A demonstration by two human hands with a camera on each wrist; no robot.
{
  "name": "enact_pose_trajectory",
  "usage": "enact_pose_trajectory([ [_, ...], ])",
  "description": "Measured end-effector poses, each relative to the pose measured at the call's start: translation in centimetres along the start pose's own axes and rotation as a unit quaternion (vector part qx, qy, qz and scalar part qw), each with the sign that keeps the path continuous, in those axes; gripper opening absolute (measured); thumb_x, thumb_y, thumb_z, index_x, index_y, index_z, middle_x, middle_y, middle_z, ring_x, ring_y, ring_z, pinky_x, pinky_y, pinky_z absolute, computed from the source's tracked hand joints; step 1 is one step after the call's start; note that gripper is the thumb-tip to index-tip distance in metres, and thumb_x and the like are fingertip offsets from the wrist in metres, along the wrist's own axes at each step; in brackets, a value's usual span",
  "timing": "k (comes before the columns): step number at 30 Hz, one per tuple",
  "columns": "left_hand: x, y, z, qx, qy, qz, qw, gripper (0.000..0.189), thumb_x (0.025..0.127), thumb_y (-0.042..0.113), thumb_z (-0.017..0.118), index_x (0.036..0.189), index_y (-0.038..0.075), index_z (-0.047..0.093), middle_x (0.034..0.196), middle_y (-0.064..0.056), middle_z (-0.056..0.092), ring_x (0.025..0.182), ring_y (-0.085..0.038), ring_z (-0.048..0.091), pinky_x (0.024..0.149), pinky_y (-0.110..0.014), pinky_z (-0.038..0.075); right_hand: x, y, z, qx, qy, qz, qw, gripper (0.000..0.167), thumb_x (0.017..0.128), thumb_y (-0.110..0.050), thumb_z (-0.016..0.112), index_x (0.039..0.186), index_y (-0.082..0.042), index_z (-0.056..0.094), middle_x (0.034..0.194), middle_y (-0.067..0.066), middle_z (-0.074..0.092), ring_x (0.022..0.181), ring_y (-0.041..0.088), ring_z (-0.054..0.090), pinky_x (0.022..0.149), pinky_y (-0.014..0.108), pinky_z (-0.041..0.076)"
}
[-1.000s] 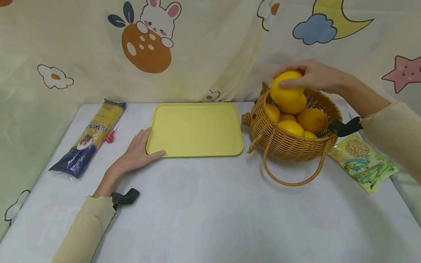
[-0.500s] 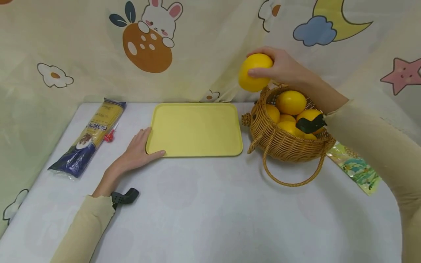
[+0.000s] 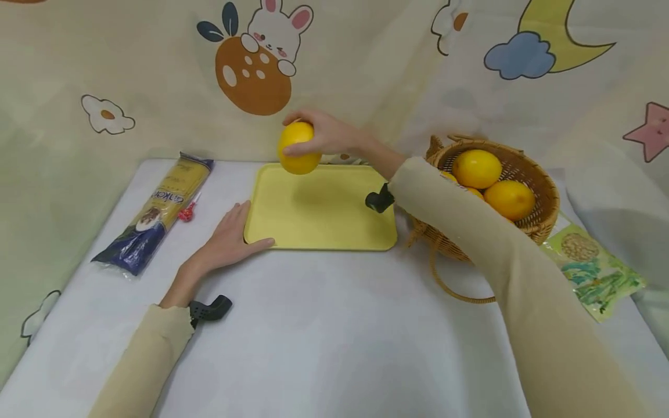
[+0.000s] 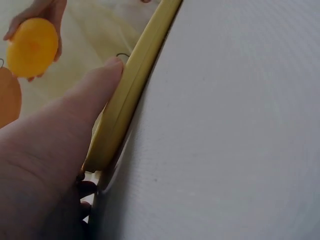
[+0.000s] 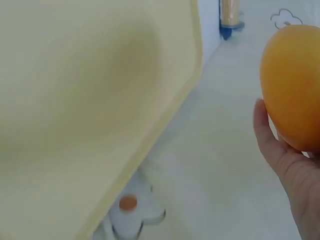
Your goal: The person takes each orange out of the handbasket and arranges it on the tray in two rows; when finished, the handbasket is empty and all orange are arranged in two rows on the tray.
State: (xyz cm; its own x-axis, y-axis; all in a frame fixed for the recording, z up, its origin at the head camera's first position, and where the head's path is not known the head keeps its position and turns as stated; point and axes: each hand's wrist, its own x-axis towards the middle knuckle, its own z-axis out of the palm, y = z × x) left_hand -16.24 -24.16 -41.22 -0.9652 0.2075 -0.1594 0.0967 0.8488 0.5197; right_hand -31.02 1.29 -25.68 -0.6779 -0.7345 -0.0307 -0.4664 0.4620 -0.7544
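Long plain beige sleeves [image 3: 486, 255], broad and softly creased, cuffs [image 3: 169, 320] slightly uneven along the edge, a black curved wrist device [image 3: 211, 309] at the left cuff — small holes dotting its side — a similar black piece [image 3: 380, 200] at the right, bare hands [image 3: 226, 238]

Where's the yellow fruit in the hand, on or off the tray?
Off: the right hand holds the yellow fruit up; its wrist view shows a gap to the tray.

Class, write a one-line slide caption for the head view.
Right hand holds a yellow fruit above a yellow tray; left hand touches the tray's corner.
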Motion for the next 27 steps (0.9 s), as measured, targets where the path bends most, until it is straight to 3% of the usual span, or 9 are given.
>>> enact_pose_trajectory([
  [6,0.2,-0.3,0.3,0.009,-0.002,0.006,0.9999,0.116,0.081,0.073,0.055,0.156,0.011,-0.007,0.165,-0.012,-0.001,0.153,-0.033,-0.002,0.123,-0.056,0.005,3.1,0.3,3.1,0.026,-0.032,-0.019,0.9990,0.058,0.081,-0.034,0.076,0.121,-0.009,0.042,0.116,0.007,0.050,0.100,0.021,0.054,0.080,0.027,0.051],
  [12,0.1,-0.5,0.1,0.014,-0.004,0.006,0.9999,0.115,0.082,0.074,0.054,0.156,0.010,-0.008,0.165,-0.011,-0.002,0.153,-0.033,-0.002,0.124,-0.054,0.004,5.4,1.2,5.4,0.031,-0.046,-0.015,0.9983,0.061,0.083,-0.036,0.073,0.133,-0.014,0.047,0.126,0.007,0.052,0.105,0.021,0.053,0.085,0.028,0.051],
  [16,0.1,-0.1,0.0,0.013,-0.006,0.002,0.9999,0.116,0.082,0.074,0.054,0.156,0.011,-0.008,0.165,-0.012,-0.002,0.153,-0.034,-0.002,0.124,-0.055,0.003,5.9,2.2,6.3,0.027,-0.020,-0.003,0.9994,0.062,0.083,-0.039,0.072,0.135,-0.015,0.049,0.128,0.005,0.053,0.107,0.020,0.053,0.087,0.028,0.051],
  [23,0.0,-0.1,0.1,0.016,-0.004,-0.002,0.9999,0.115,0.082,0.074,0.053,0.156,0.010,-0.007,0.165,-0.013,-0.002,0.153,-0.034,-0.002,0.123,-0.056,0.004,6.2,3.1,7.7,0.032,0.027,0.094,0.9947,0.076,0.080,-0.049,0.072,0.136,-0.009,0.041,0.129,0.006,0.050,0.108,0.018,0.051,0.090,0.025,0.048],
  [27,-0.1,-0.1,0.1,0.016,-0.004,-0.005,0.9999,0.115,0.082,0.074,0.053,0.156,0.009,-0.006,0.165,-0.013,-0.001,0.153,-0.034,-0.002,0.123,-0.056,0.004,6.6,3.0,8.6,0.036,0.057,0.110,0.9916,0.075,0.080,-0.049,0.072,0.136,-0.008,0.042,0.128,0.006,0.049,0.108,0.018,0.050,0.090,0.024,0.046],
])
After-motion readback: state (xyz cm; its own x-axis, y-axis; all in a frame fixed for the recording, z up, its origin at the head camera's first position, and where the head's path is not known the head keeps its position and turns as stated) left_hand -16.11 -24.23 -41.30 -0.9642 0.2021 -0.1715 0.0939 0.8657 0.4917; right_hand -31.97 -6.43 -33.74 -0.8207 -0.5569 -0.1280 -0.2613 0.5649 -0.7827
